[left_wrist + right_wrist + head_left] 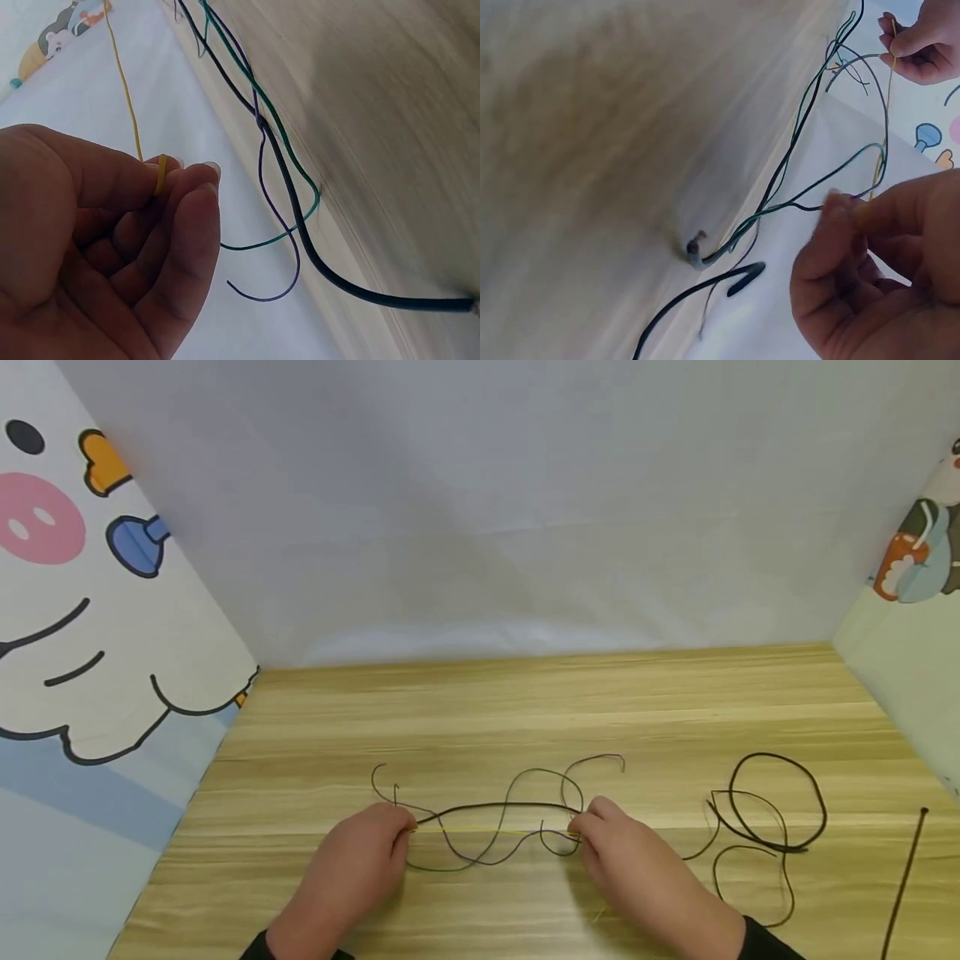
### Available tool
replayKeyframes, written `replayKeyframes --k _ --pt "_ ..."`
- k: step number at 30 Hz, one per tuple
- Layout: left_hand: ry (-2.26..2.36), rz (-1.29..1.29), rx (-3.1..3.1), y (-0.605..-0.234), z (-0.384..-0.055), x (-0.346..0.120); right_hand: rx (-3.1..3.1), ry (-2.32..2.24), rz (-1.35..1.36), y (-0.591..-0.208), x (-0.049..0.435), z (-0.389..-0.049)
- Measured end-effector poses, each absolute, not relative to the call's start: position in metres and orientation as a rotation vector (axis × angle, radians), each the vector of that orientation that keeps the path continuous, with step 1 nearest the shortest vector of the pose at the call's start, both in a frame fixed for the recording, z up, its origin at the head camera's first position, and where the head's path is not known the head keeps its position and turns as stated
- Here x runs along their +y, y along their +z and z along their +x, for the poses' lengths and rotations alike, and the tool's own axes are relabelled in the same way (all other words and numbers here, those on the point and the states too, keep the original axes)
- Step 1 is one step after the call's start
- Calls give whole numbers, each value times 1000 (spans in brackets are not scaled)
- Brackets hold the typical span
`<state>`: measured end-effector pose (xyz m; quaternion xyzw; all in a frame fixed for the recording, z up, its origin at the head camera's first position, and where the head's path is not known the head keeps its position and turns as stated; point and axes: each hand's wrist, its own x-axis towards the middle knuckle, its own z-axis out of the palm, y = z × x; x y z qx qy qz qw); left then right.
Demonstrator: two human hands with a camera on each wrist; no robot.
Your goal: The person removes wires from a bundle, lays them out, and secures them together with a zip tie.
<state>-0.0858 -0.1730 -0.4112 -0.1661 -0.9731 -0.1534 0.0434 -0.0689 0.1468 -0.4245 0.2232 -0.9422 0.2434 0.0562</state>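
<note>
Worktop (525, 710), wood-grained, meets white far backdrop (525, 527), cartoon panel (45, 643) at left; left hand (363, 856) and right hand (630, 856) pinch yellow wire (472, 831).

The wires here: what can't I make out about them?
Head view: parts of the yellow strand inside the left hand and right hand, covered by fingers.
Head view: near end of the straight dark cord, cut off by the bottom edge.
Left wrist: where the thick black cable leads beyond the top edge.
Right wrist: material of the cable tip, too blurred.
</note>
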Motion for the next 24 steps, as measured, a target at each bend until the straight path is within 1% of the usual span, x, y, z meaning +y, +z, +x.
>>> replayKeyframes --k 7,13,24 --pt "-421 -515 -2978 -410 -87 -174 -2941 756 580 -418 155 -69" --pt "-311 -454 -3007 -409 -89 -182 -2989 571 517 -415 165 -74" --pt "-200 -440 -3167 -427 -98 -194 -3199 350 447 -425 169 -81"
